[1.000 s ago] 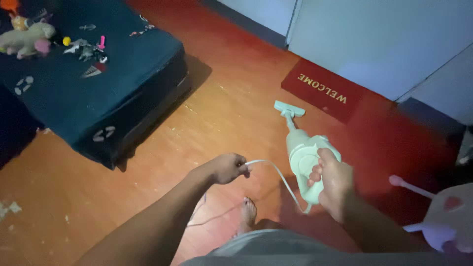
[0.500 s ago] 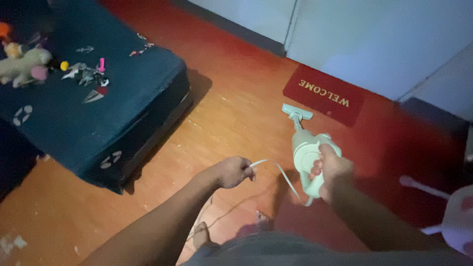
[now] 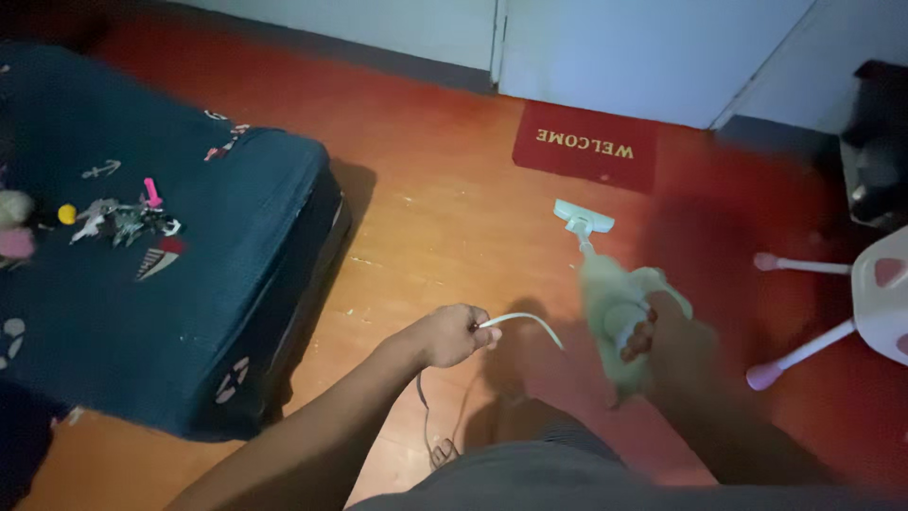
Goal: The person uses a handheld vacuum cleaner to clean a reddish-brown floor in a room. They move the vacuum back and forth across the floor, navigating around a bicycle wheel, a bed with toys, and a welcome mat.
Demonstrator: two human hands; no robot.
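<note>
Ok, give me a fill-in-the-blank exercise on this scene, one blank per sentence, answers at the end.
1. The right hand grips a pale green handheld ____.
2. The left hand holds the white ____ that runs to that machine.
3. The red doormat lies in front of the white ____.
4. Small toys lie on the dark ____ mattress.

Missing words: vacuum cleaner; cord; door; blue

- Left hand (image 3: 452,336) and right hand (image 3: 667,326): bare, no gloves, rings or watch.
- Forearms: bare, sleeveless.
- At 6 o'clock: grey garment; a bare foot (image 3: 443,454).
</note>
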